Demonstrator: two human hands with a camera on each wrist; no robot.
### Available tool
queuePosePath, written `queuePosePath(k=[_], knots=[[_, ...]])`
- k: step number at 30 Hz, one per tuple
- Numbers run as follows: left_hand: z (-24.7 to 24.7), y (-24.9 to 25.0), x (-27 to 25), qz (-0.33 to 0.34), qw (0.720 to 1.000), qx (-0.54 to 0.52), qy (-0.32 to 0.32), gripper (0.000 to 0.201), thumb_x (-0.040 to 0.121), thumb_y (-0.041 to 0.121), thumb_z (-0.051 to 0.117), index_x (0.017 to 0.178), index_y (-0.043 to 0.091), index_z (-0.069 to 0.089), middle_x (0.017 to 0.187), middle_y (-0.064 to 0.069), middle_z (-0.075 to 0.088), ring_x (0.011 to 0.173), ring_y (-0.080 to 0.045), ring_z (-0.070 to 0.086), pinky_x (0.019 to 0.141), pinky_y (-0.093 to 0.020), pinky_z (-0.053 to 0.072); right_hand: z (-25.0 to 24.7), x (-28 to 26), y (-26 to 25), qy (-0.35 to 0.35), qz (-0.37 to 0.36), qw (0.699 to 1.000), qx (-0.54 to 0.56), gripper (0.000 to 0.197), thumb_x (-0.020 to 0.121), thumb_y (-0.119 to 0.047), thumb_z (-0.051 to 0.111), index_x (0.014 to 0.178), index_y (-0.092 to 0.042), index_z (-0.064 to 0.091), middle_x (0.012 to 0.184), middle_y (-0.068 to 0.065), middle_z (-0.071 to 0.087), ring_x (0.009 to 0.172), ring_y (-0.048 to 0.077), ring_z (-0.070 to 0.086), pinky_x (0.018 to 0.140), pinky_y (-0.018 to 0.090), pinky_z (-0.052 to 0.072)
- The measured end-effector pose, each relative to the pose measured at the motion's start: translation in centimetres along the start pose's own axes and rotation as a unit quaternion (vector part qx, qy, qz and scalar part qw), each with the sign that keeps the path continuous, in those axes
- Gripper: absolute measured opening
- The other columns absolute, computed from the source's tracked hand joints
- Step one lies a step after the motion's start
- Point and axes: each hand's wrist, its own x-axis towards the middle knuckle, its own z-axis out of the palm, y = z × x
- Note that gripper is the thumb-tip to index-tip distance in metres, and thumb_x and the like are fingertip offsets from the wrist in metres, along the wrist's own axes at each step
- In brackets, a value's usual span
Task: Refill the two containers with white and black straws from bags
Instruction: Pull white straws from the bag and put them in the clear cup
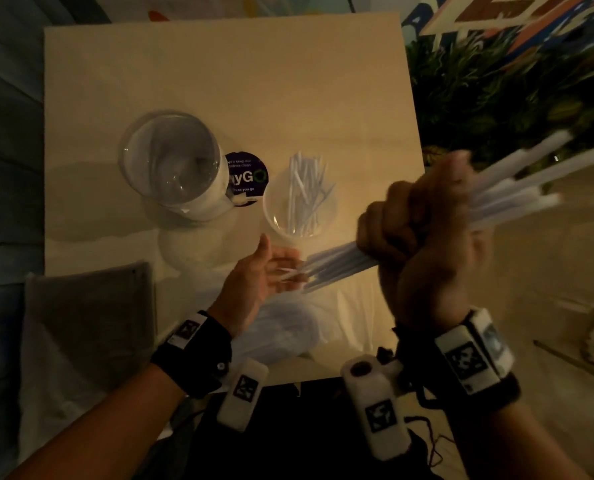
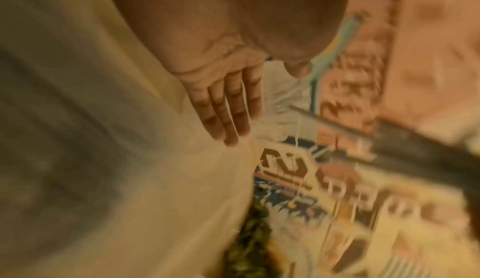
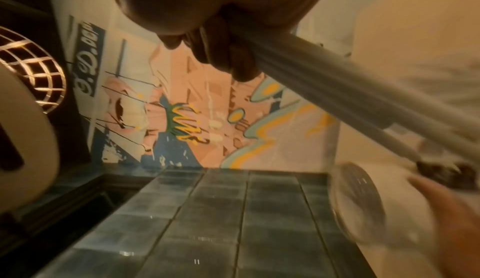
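My right hand (image 1: 409,230) grips a thick bundle of white straws (image 1: 517,181) in a fist above the table's right edge. The bundle slants, its lower ends pointing down-left. My left hand (image 1: 281,268) is open, palm up against those lower ends. The left wrist view shows its fingers (image 2: 231,106) straight. From the right wrist, my right hand's fingers (image 3: 233,57) wrap the straw bundle (image 3: 337,91). A clear cup (image 1: 271,209) holding several white straws stands just beyond my left hand. A larger glass jar (image 1: 129,157) stands to its left. No black straws are visible.
A crumpled clear plastic bag (image 1: 281,327) lies on the cream table (image 1: 219,81) under my hands. A round purple sticker (image 1: 250,174) sits between jar and cup. A grey chair (image 1: 91,306) stands at the left, and leafy plants (image 1: 496,98) at the right.
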Motion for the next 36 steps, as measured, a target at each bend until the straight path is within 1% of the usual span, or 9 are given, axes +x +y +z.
queuePosePath(k=[3,6,11,14,18,23,27,30,36], knots=[[0.9,0.7,-0.6,-0.120,0.982,-0.131,-0.064,0.079,0.085,0.064,0.037,0.129,0.002,0.055,0.126,-0.023,0.061,0.111,-0.037,0.063,0.086,-0.042,0.055,0.6,-0.8,2.5,-0.034,0.026,0.999,-0.019,0.024,0.090,-0.034,0.068,0.074,-0.023,0.055,0.055,-0.009,0.046,0.041,0.008,0.038,0.045,0.022,0.035],[0.8,0.6,-0.7,-0.118,0.975,-0.164,-0.095,0.071,0.097,0.058,0.045,0.143,0.003,0.043,0.146,-0.028,0.041,0.136,-0.044,0.040,0.113,-0.054,0.032,0.7,-1.3,4.5,-0.026,0.058,0.988,-0.141,0.026,0.090,-0.027,0.064,0.064,-0.027,0.059,0.052,-0.006,0.050,0.041,0.018,0.045,0.049,0.032,0.039],[1.3,2.4,-1.7,-0.059,0.993,-0.070,-0.077,0.058,0.100,0.044,0.039,0.124,-0.008,0.051,0.087,-0.019,0.066,0.072,-0.026,0.066,0.064,-0.032,0.054,0.5,0.0,4.9,-0.032,0.089,0.994,-0.061,0.033,0.095,-0.036,0.061,0.066,-0.023,0.051,0.054,-0.010,0.041,0.043,0.008,0.035,0.045,0.022,0.032],[1.1,4.0,-2.0,-0.010,0.998,-0.043,-0.052,0.049,0.090,0.043,0.047,0.101,-0.003,0.060,0.086,-0.019,0.068,0.075,-0.028,0.068,0.066,-0.034,0.056,0.8,2.9,2.9,-0.016,0.026,0.999,-0.033,0.036,0.101,-0.035,0.053,0.065,-0.028,0.053,0.052,-0.012,0.042,0.041,0.007,0.034,0.044,0.021,0.031],[-0.9,4.4,-1.6,0.109,0.990,0.034,0.077,0.029,0.099,0.024,0.050,0.083,0.004,0.063,0.073,-0.012,0.068,0.066,-0.022,0.065,0.062,-0.031,0.054,0.9,6.0,2.5,0.036,-0.017,0.997,-0.064,0.040,0.104,-0.019,0.039,0.066,-0.023,0.048,0.050,-0.009,0.038,0.040,0.009,0.031,0.044,0.024,0.027],[-6.7,0.0,-0.8,0.162,0.912,0.285,0.246,0.040,0.091,0.041,0.064,0.068,0.009,0.057,0.055,0.000,0.059,0.053,-0.014,0.055,0.058,-0.029,0.046,-0.4,6.9,5.2,0.036,-0.026,0.987,-0.157,0.032,0.104,-0.013,0.041,0.072,-0.015,0.044,0.053,-0.006,0.040,0.044,0.014,0.037,0.047,0.029,0.034],[-9.6,-6.3,-0.2,-0.028,0.832,0.527,0.174,0.067,0.059,0.083,0.059,0.063,0.017,0.050,0.056,0.004,0.055,0.062,-0.022,0.059,0.063,-0.032,0.046,-1.7,6.9,8.2,0.045,0.003,0.946,-0.320,0.032,0.102,-0.016,0.053,0.070,-0.011,0.053,0.057,0.007,0.057,0.051,0.021,0.055,0.056,0.031,0.047],[-9.4,-9.1,0.2,-0.066,0.825,0.550,0.115,0.061,0.068,0.074,0.063,0.071,0.014,0.057,0.066,0.001,0.062,0.069,-0.022,0.062,0.066,-0.036,0.050,-2.5,6.7,9.5,0.018,0.029,0.924,-0.380,0.026,0.097,-0.020,0.063,0.078,-0.004,0.058,0.067,0.015,0.065,0.059,0.021,0.062,0.061,0.026,0.050],[-7.8,-8.8,0.6,-0.012,0.841,0.536,0.070,0.037,0.084,0.051,0.052,0.063,0.021,0.047,0.063,-0.001,0.054,0.069,-0.027,0.061,0.062,-0.031,0.041,-4.1,6.7,8.4,0.047,-0.028,0.925,-0.377,0.021,0.095,-0.029,0.063,0.092,-0.009,0.058,0.087,0.019,0.065,0.081,0.036,0.065,0.075,0.046,0.056]])
